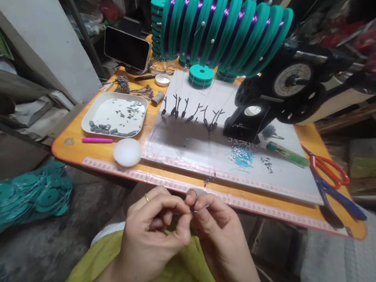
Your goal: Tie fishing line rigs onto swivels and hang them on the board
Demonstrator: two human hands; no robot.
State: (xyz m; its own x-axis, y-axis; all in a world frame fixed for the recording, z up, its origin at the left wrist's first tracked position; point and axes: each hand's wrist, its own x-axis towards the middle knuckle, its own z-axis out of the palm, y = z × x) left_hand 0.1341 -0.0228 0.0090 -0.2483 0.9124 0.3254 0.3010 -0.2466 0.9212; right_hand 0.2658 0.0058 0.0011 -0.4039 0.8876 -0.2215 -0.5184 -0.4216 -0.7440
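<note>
My left hand (158, 232), with a ring on one finger, pinches something too small to make out, just off the table's front edge. Close beside it, fingertips nearly touching, my right hand (219, 242) holds a short thin blue piece (201, 208) between thumb and forefinger. A greyish covering (196, 192) shows at one fingertip. Beyond the hands, small dark beads (209, 178) hang on thin line at the board's edge. Several dark forked pieces (185, 108) lie on the white board (172, 145), below a row of green spools (224, 31) wound with purple line.
On the orange table (76, 141) are a white tray (90, 112) of grey pieces, a small white bowl (127, 152), a pink pen (97, 140), a phone (126, 50), a black machine (272, 88), blue bits (242, 155), red-handled scissors (330, 170) and blue-handled pliers (344, 201).
</note>
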